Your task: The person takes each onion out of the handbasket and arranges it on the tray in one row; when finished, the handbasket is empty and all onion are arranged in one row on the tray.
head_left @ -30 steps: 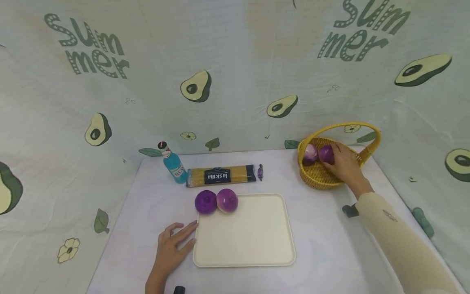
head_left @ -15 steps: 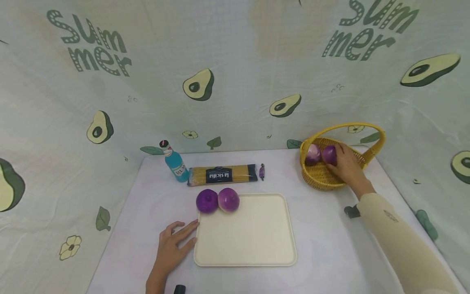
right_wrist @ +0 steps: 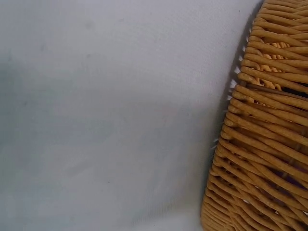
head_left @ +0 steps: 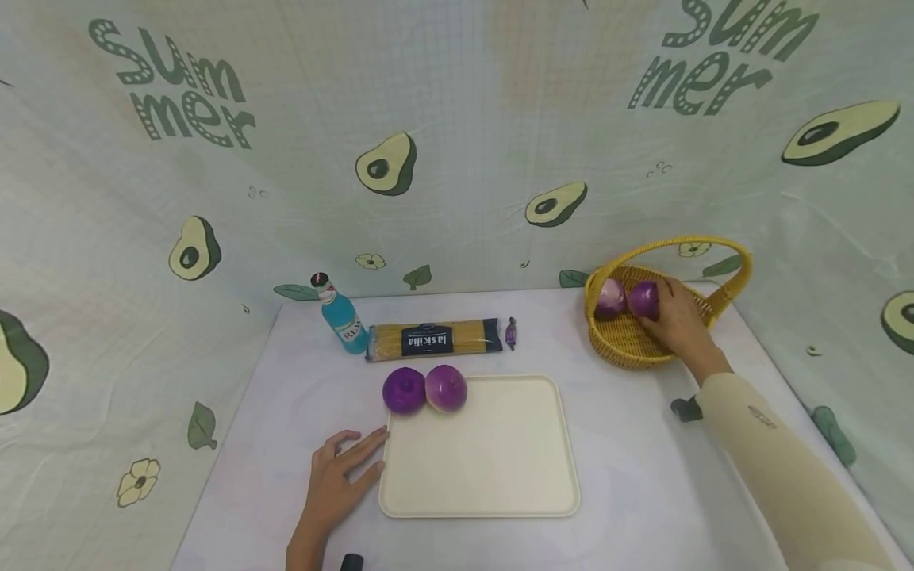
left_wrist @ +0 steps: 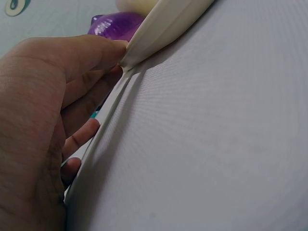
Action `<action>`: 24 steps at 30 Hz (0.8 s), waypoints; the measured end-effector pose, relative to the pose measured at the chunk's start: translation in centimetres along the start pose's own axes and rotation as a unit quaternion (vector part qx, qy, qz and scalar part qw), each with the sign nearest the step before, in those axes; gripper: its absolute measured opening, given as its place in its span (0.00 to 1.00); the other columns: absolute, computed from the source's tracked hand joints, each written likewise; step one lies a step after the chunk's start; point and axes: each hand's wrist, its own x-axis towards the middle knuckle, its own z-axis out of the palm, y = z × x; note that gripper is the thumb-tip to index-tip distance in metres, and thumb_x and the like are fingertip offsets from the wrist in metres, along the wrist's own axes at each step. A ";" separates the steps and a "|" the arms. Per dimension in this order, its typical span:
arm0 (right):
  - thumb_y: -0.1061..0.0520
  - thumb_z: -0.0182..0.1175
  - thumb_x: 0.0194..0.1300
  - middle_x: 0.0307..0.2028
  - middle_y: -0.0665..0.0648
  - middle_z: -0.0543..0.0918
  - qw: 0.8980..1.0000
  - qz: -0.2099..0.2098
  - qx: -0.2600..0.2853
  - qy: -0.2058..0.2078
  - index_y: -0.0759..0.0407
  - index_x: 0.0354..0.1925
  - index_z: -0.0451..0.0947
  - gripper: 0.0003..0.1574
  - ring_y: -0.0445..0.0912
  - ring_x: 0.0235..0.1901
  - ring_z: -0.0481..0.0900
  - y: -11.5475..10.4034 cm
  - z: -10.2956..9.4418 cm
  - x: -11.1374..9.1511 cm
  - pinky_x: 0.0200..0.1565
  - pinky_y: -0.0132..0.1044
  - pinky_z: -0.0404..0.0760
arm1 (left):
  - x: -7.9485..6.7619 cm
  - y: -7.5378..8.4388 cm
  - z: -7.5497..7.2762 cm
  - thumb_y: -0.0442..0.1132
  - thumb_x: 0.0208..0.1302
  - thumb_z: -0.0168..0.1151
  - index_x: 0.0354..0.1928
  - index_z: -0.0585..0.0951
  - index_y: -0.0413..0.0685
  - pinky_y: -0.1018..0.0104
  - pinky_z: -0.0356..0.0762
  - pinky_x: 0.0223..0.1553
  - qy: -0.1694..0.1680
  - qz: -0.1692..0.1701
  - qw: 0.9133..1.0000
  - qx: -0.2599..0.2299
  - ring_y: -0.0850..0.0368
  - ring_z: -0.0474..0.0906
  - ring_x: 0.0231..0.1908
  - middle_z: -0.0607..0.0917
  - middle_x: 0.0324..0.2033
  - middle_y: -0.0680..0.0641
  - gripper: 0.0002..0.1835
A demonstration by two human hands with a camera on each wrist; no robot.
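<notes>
At the back right, my right hand (head_left: 681,321) reaches into a yellow wicker basket (head_left: 620,353) and grips a purple onion (head_left: 643,300). A paler purple-and-white onion (head_left: 611,299) lies beside it in the basket. The right wrist view shows only the basket's woven side (right_wrist: 264,144) and the white tablecloth; hand and onion are out of that view. My left hand (head_left: 341,477), fingers spread, touches the left edge of a cream tray (head_left: 478,516) with its fingertips. A dark purple onion (head_left: 404,390) and a lighter purple onion (head_left: 446,388) sit together at the tray's back left corner.
Behind the tray lies a pack of spaghetti (head_left: 435,339), with a small purple wrapped candy (head_left: 510,334) at its right end. A blue bottle (head_left: 345,319) stands to its left. A cloth printed with avocados (head_left: 457,119) hangs behind the table.
The head view has shifted slightly. My right hand stays on the onion in the basket, and my left hand keeps its place at the tray's edge.
</notes>
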 end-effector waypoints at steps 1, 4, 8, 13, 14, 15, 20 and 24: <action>0.66 0.67 0.62 0.68 0.83 0.51 1.000 0.003 0.001 -0.002 0.81 0.72 0.45 0.53 0.77 0.66 0.52 -0.1 -0.1 -0.1 0.67 0.69 0.51 | 0.0 0.0 0.0 0.50 0.61 0.72 0.62 0.80 0.71 0.46 0.54 0.58 0.001 0.001 1.000 0.001 0.55 0.66 0.61 0.81 0.60 0.64 0.26; 0.65 0.67 0.62 0.68 0.83 0.51 1.000 0.012 0.000 -0.006 0.80 0.72 0.45 0.54 0.77 0.67 0.51 -0.3 -0.4 -0.2 0.67 0.69 0.51 | 0.0 0.1 -0.1 0.50 0.61 0.71 0.62 0.81 0.70 0.46 0.54 0.57 0.002 0.001 1.000 0.004 0.55 0.66 0.61 0.81 0.60 0.64 0.25; 0.63 0.67 0.62 0.68 0.83 0.51 1.000 0.019 -0.005 -0.007 0.80 0.72 0.45 0.54 0.77 0.67 0.51 -0.4 -0.5 -0.5 0.67 0.69 0.51 | 0.0 0.4 -0.2 0.51 0.62 0.70 0.62 0.80 0.70 0.47 0.54 0.58 -0.006 -0.007 1.000 0.007 0.55 0.65 0.61 0.80 0.60 0.65 0.25; 0.63 0.67 0.63 0.68 0.82 0.51 1.000 0.021 -0.003 -0.005 0.80 0.72 0.45 0.54 0.76 0.66 0.52 -0.7 -0.9 -1.1 0.67 0.69 0.52 | 0.0 0.7 -0.3 0.52 0.62 0.70 0.62 0.80 0.71 0.46 0.54 0.59 -0.011 -0.014 1.000 0.012 0.55 0.65 0.62 0.80 0.60 0.65 0.25; 0.63 0.67 0.62 0.68 0.83 0.51 1.000 0.020 -0.003 -0.004 0.80 0.72 0.45 0.54 0.76 0.66 0.52 -0.8 -1.0 -1.2 0.66 0.69 0.53 | 0.0 0.7 -0.3 0.52 0.62 0.70 0.62 0.80 0.71 0.46 0.54 0.59 -0.010 -0.014 1.000 0.013 0.54 0.65 0.61 0.80 0.60 0.65 0.25; 0.63 0.67 0.62 0.68 0.83 0.51 1.000 0.021 -0.001 -0.004 0.80 0.72 0.46 0.54 0.76 0.66 0.52 -0.9 -1.1 -1.3 0.66 0.69 0.53 | 0.0 0.7 -0.3 0.52 0.62 0.70 0.62 0.80 0.71 0.46 0.54 0.59 -0.009 -0.014 1.000 0.013 0.54 0.66 0.61 0.80 0.60 0.65 0.25; 0.63 0.69 0.60 0.68 0.83 0.52 1.000 0.013 0.003 0.006 0.81 0.71 0.47 0.54 0.76 0.66 0.53 -1.3 -1.4 -1.9 0.66 0.70 0.54 | -0.1 0.7 -0.3 0.51 0.61 0.71 0.62 0.81 0.70 0.46 0.55 0.57 -0.004 -0.009 1.000 0.012 0.53 0.66 0.61 0.80 0.60 0.64 0.25; 0.63 0.69 0.60 0.68 0.83 0.52 1.000 0.014 0.005 0.011 0.80 0.72 0.47 0.54 0.76 0.66 0.53 -1.6 -1.7 -2.3 0.65 0.69 0.55 | -0.1 0.6 -0.3 0.51 0.61 0.71 0.62 0.80 0.70 0.46 0.55 0.58 -0.004 -0.007 1.000 0.011 0.52 0.66 0.61 0.80 0.60 0.64 0.25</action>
